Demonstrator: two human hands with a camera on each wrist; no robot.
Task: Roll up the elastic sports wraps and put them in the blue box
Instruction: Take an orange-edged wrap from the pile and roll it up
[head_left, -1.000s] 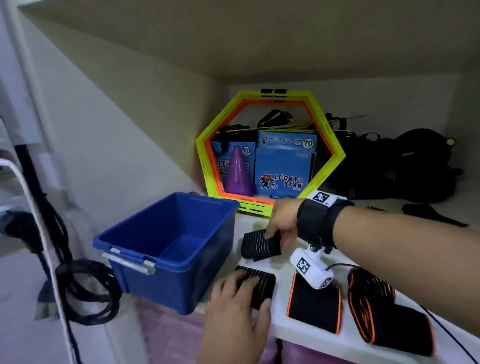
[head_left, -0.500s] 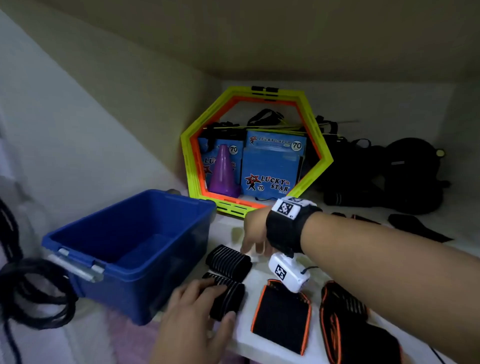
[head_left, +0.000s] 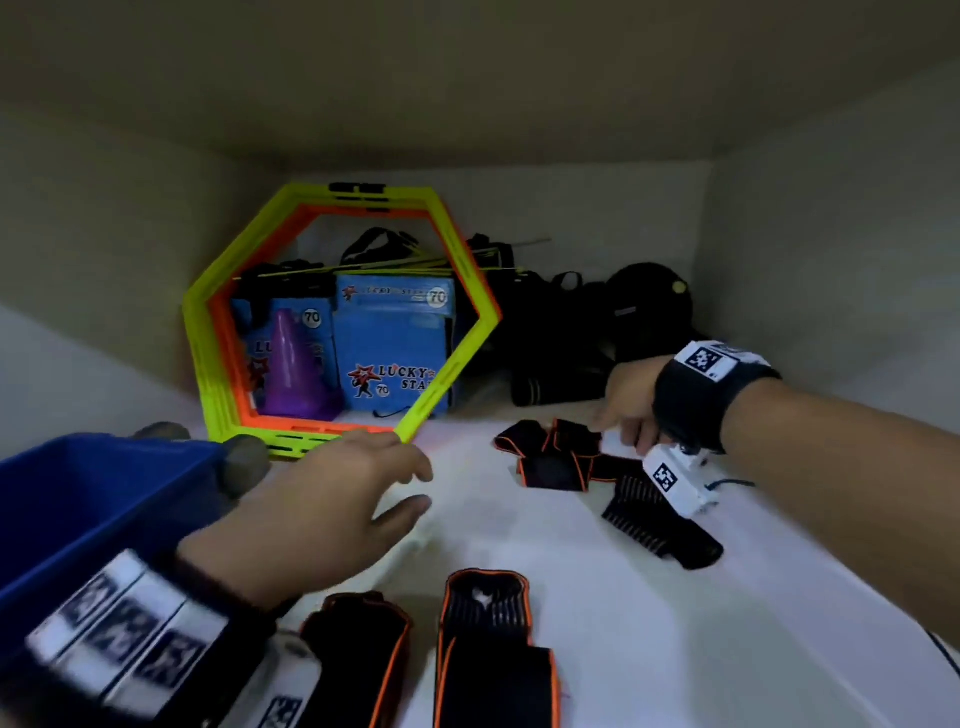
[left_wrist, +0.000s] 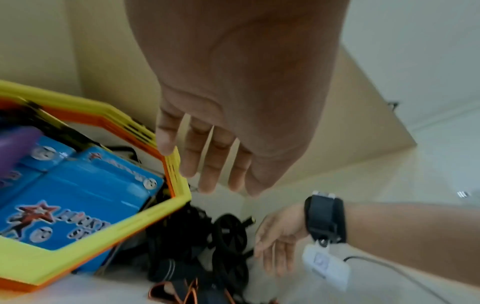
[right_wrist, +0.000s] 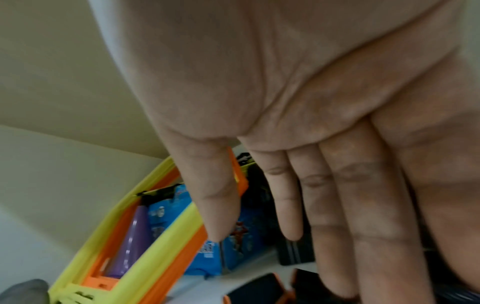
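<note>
We're looking into a white shelf (head_left: 519, 525) recess here, and the biggest thing on it is the stack of yellow and orange hexagonal agility rings (head_left: 213, 332) standing upright against the back corner, framing blue Lucky Star boxes (head_left: 395, 343) and a purple cone (head_left: 291, 364). To the right of that sits a dark pile of black straps and gear (head_left: 623, 322) against the back wall. Down at the left edge we've got the blue box (head_left: 78, 499), only its near corner in view, standing on the shelf beside the rings. Now the wraps: two black wraps with orange trim (head_left: 488, 649) lie at the near edge side by side, a black ribbed wrap (head_left: 654, 525) lies flat further right, and a crumpled orange-trimmed wrap (head_left: 550, 457) sits loose in the middle, just in front of the gear pile. Our left hand (head_left: 332, 514) hangs over the shelf next to the box, fingers straight and spread, holding nothing. Our right hand (head_left: 628, 400) reaches in from the right, fingers extended and relaxed, fingertips just at the crumpled wrap; we can't tell whether they touch it, and it grips nothing that we can see.
</note>
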